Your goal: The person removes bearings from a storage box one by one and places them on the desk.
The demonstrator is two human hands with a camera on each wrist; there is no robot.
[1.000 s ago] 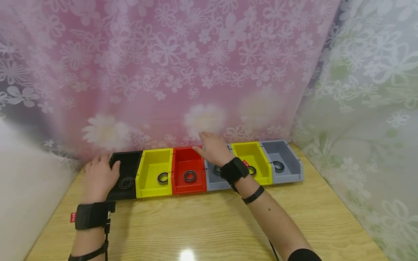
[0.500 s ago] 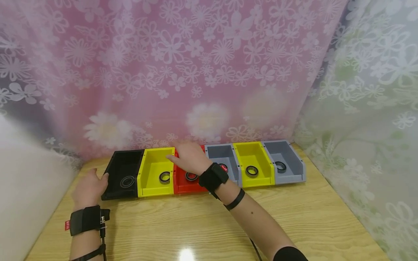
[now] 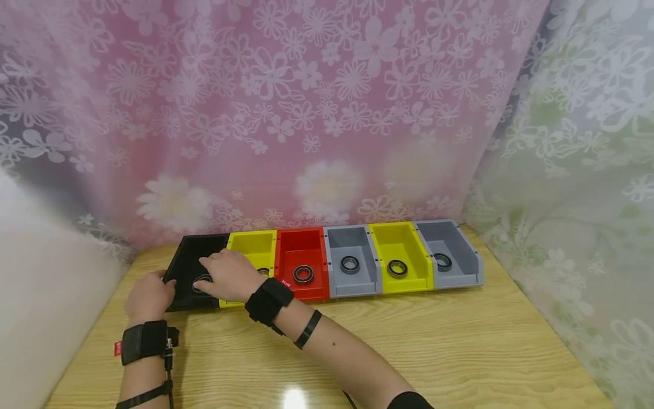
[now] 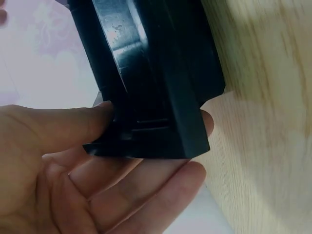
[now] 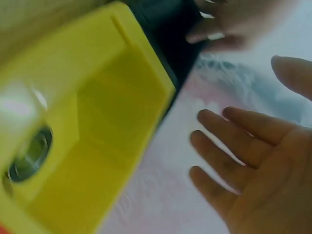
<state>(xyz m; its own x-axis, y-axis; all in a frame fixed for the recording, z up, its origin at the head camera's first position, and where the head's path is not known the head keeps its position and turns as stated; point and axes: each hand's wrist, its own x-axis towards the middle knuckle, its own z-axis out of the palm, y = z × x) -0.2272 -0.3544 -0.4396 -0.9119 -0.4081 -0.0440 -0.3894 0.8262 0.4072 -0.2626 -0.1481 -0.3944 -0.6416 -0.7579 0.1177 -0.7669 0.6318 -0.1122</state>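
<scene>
My left hand (image 3: 148,298) grips the left side wall of a black plastic bin (image 3: 190,258), the leftmost in a row. In the left wrist view, the thumb lies over the wall of the black bin (image 4: 161,87) and the fingers reach round its other side. My right hand (image 3: 232,275) hovers over the black bin and the left yellow bin (image 3: 252,241), its fingers spread in the right wrist view and holding nothing. A ring-shaped ball bearing (image 3: 199,287) lies in the black bin, partly hidden by the right hand; another bearing (image 5: 30,155) is in the yellow bin.
Rightward in the row stand a red bin (image 3: 301,244), a grey bin (image 3: 349,238), a second yellow bin (image 3: 393,238) and a second grey bin (image 3: 441,236), each with one bearing. They stand on a wooden table (image 3: 409,341) before a pink floral curtain (image 3: 255,170).
My right hand has swept left from over the middle grey bin, past the red one, to the black bin. The left hand drew back from the black bin, then took hold of its side.
</scene>
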